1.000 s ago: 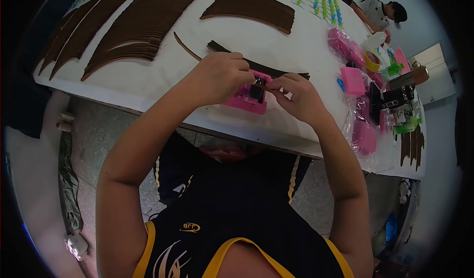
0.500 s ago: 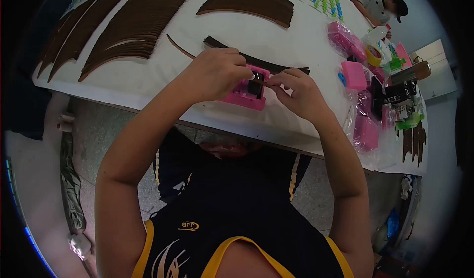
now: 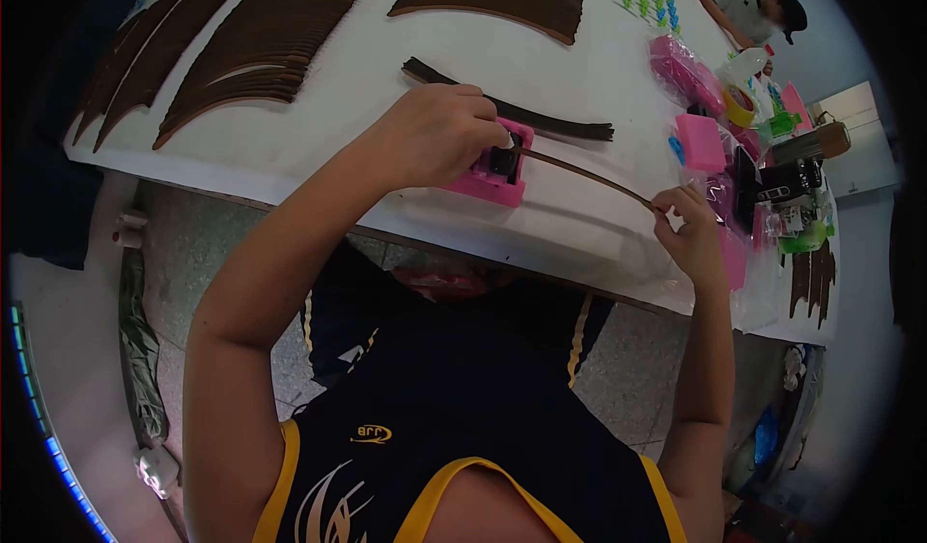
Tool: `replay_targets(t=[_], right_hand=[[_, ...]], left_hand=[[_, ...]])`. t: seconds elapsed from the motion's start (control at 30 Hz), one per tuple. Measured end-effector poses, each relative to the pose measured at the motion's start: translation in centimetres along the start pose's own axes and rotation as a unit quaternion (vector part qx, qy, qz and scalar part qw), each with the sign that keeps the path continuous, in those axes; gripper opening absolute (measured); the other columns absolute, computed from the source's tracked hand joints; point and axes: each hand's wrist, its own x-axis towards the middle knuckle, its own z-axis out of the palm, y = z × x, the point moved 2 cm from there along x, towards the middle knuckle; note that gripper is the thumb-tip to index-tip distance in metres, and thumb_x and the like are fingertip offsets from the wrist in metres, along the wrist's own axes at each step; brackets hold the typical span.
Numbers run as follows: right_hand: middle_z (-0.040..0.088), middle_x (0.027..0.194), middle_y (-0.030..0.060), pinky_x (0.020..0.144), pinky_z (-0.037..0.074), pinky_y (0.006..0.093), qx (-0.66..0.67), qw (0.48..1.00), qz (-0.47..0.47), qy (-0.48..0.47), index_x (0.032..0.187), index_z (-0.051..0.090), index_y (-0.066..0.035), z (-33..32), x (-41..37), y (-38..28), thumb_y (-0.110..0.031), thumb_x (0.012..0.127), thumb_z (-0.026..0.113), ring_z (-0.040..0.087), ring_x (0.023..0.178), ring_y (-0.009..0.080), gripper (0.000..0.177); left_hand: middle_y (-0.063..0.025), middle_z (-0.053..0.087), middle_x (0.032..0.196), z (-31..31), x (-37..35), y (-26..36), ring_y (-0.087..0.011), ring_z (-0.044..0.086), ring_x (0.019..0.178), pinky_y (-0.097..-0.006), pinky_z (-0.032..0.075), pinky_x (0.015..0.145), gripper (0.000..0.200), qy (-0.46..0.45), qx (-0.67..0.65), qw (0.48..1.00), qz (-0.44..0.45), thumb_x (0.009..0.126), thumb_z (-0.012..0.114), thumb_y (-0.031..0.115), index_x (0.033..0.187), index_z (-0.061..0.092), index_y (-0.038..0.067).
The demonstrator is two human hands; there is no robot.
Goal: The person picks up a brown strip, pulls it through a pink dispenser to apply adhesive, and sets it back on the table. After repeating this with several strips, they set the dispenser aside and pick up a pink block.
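Brown strip [image 3: 591,170] pinched by right hand [image 3: 691,231]; left hand [image 3: 436,130] partly hides pink holder [image 3: 498,193], cannot tell left grip

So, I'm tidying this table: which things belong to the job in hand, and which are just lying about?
In the job:
thin brown strip, pinched by the right hand
pink device at the left hand
likely the dark strips behind and stacked brown strips

Apparently lying about:
yellow tape roll
pink block
blue item

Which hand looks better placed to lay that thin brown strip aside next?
Probably the right: the right hand pinches the strip at its outer end, away from the pink device, while the left hand is up at that device.
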Motion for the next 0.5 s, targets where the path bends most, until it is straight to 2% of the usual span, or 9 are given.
replay_targets(t=[0.13, 0.5], right_hand=[[0.068, 0.085, 0.0104, 0.076, 0.053, 0.0374, -0.008, 1.000, 0.021, 0.013, 0.090, 0.069, -0.002, -0.9, -1.1, 0.7, 0.008, 0.075, 0.069, 0.065, 0.085, 0.0284, 0.018], [0.068, 0.086, 0.0104, 0.077, 0.053, 0.0382, -0.032, 0.999, -0.002, 0.021, 0.091, 0.069, -0.002, -0.6, -1.1, 0.3, 0.007, 0.075, 0.068, 0.065, 0.085, 0.0291, 0.018]], left_hand=[[-0.0030, 0.073, 0.092, 0.0, 0.4, 0.1, -0.0239, 0.070, 0.096, -0.0376, 0.060, 0.081, 0.021, -0.010, 0.007, 1.000, 0.013, 0.078, 0.076, 0.005, 0.097, 0.082, 0.012], [-0.0050, 0.072, 0.085, -0.5, 1.2, 0.1, -0.0246, 0.070, 0.091, -0.0378, 0.059, 0.079, 0.019, -0.037, 0.022, 0.998, 0.034, 0.075, 0.077, 0.004, 0.093, 0.082, 0.010]])
